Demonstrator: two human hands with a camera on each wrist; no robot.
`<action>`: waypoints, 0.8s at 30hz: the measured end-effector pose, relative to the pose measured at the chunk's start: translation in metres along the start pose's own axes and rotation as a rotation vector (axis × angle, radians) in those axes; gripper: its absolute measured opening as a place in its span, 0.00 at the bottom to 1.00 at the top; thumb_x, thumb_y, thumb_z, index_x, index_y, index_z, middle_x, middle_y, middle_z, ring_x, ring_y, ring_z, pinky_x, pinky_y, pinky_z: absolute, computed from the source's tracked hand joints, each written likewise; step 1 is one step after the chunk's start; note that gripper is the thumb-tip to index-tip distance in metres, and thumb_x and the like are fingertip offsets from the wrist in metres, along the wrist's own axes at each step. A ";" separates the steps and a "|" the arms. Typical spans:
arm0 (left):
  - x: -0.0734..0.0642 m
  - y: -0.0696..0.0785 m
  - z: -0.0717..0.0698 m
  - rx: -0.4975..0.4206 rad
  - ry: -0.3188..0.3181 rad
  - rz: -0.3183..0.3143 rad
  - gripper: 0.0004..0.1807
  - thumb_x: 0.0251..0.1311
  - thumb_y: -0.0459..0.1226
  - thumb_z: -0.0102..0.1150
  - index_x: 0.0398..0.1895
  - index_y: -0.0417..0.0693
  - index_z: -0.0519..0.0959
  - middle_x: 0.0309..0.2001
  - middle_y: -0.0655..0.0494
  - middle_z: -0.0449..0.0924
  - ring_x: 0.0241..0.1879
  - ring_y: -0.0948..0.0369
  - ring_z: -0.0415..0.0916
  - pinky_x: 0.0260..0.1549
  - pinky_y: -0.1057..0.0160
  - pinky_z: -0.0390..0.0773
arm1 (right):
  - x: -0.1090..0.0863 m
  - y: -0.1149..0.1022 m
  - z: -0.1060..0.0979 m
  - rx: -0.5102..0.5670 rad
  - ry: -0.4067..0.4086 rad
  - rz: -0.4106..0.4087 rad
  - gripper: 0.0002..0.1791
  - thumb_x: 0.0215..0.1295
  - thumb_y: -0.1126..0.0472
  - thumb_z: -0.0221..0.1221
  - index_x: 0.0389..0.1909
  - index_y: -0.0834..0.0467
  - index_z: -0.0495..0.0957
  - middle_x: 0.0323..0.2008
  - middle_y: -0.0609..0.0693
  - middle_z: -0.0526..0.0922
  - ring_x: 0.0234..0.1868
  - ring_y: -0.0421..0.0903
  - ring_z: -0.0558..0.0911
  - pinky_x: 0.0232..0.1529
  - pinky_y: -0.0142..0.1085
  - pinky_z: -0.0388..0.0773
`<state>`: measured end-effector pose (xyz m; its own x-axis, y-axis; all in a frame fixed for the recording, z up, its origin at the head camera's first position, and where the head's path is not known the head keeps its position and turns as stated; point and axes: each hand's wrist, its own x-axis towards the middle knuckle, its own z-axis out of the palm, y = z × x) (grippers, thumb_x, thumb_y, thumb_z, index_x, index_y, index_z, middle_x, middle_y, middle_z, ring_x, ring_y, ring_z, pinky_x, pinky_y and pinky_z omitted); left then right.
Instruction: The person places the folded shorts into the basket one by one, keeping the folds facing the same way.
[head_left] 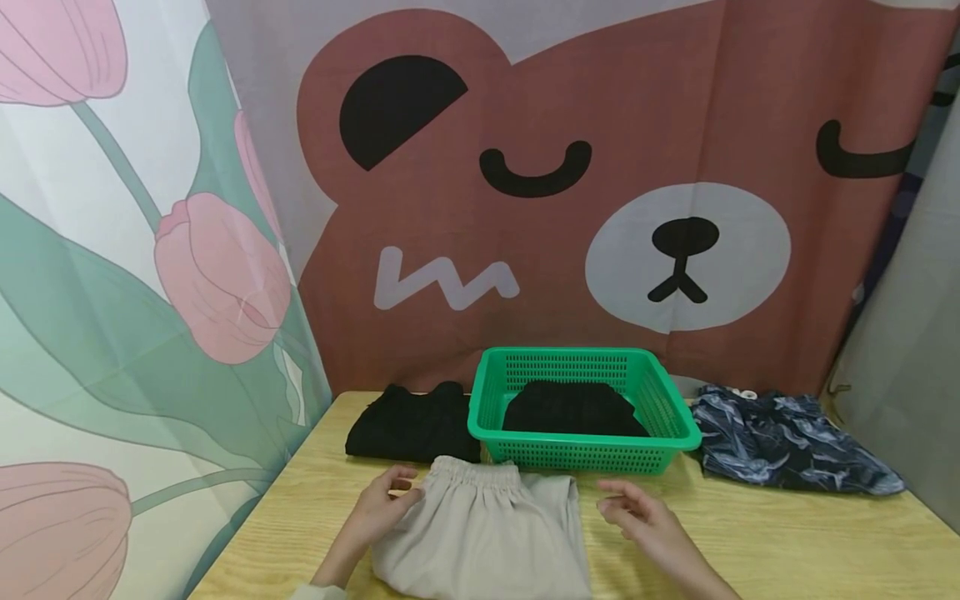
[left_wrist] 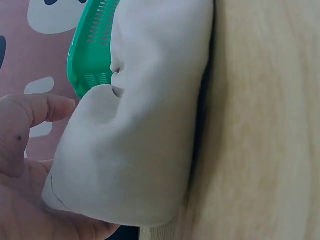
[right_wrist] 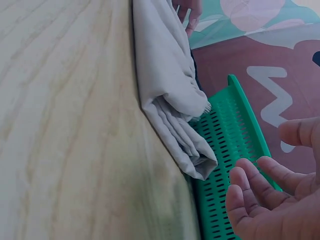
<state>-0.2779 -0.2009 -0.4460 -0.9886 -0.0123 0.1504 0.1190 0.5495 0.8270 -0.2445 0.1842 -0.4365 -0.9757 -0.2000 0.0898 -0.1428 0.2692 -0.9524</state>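
Beige elastic-waist pants [head_left: 480,533] lie folded on the table in front of the green basket, the gathered waistband towards it. My left hand [head_left: 386,508] is at their left edge, fingers loosely bent. In the left wrist view, the thumb of that left hand [left_wrist: 22,175] stands apart from the beige cloth [left_wrist: 130,150], while the other fingers are partly hidden behind it. To the right of the pants hovers my right hand [head_left: 648,525], holding nothing. Its relaxed, spread fingers show in the right wrist view, where the right hand [right_wrist: 280,195] is apart from the cloth [right_wrist: 170,85].
The green basket [head_left: 577,458] holds a folded black garment [head_left: 570,408]. Another black garment [head_left: 420,425] lies left of it, and dark patterned clothing [head_left: 795,442] lies to its right. Behind the wooden table [head_left: 810,550] hangs a bear-print curtain [head_left: 555,275].
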 end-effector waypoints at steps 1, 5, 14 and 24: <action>0.000 -0.001 0.000 0.003 -0.004 -0.004 0.19 0.56 0.38 0.65 0.49 0.37 0.78 0.44 0.44 0.79 0.39 0.51 0.77 0.36 0.53 0.77 | 0.000 0.001 0.001 -0.006 -0.003 -0.010 0.23 0.70 0.61 0.55 0.60 0.70 0.69 0.46 0.62 0.79 0.44 0.52 0.78 0.38 0.43 0.74; -0.002 -0.002 0.000 0.026 -0.030 -0.024 0.19 0.57 0.38 0.64 0.49 0.36 0.77 0.44 0.44 0.79 0.42 0.49 0.77 0.37 0.51 0.77 | 0.000 0.005 0.004 -0.027 -0.017 -0.030 0.23 0.70 0.61 0.55 0.60 0.72 0.70 0.46 0.63 0.79 0.43 0.50 0.78 0.37 0.40 0.75; -0.005 -0.003 -0.002 0.054 -0.045 -0.068 0.20 0.56 0.40 0.65 0.48 0.39 0.77 0.41 0.47 0.77 0.41 0.51 0.75 0.35 0.52 0.76 | 0.000 0.012 0.013 -0.029 -0.054 -0.005 0.22 0.70 0.62 0.56 0.57 0.73 0.71 0.44 0.61 0.80 0.41 0.50 0.79 0.36 0.42 0.76; -0.002 -0.008 -0.003 0.047 -0.101 -0.135 0.23 0.56 0.44 0.66 0.50 0.40 0.76 0.39 0.48 0.76 0.38 0.53 0.74 0.36 0.51 0.76 | 0.000 0.016 0.019 -0.054 -0.104 0.002 0.21 0.68 0.64 0.56 0.57 0.73 0.71 0.40 0.57 0.81 0.40 0.47 0.78 0.35 0.39 0.75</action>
<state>-0.2769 -0.2080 -0.4515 -0.9998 -0.0061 -0.0174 -0.0177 0.5868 0.8096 -0.2440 0.1704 -0.4573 -0.9537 -0.2958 0.0546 -0.1527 0.3198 -0.9351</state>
